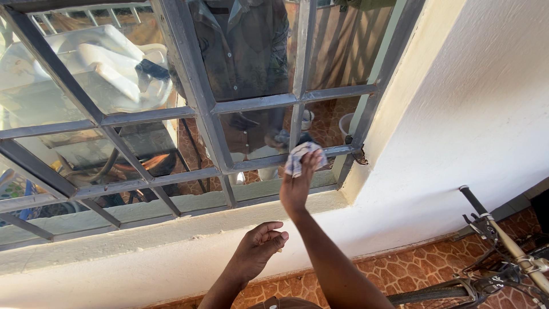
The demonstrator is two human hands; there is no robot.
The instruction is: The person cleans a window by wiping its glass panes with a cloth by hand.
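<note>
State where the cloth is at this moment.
In the head view, the cloth is pressed by the right hand against the window frame, near the window's lower right corner, above the ledge.

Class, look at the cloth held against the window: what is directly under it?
The cloth is pressed by the right hand onto the grey window frame and a lower pane. The glass and bar right beneath it are covered, so their state cannot be seen.

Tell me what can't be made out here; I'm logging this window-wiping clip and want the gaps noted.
Head view, the only one:
- Cloth: mostly covered by the right hand pressing it to the window; full size unclear.
- Left hand: fingers curled, so anything inside is hidden.
- Room behind the glass: masked by reflections.
- Bicycle: cut off by the right and bottom edges.
</note>
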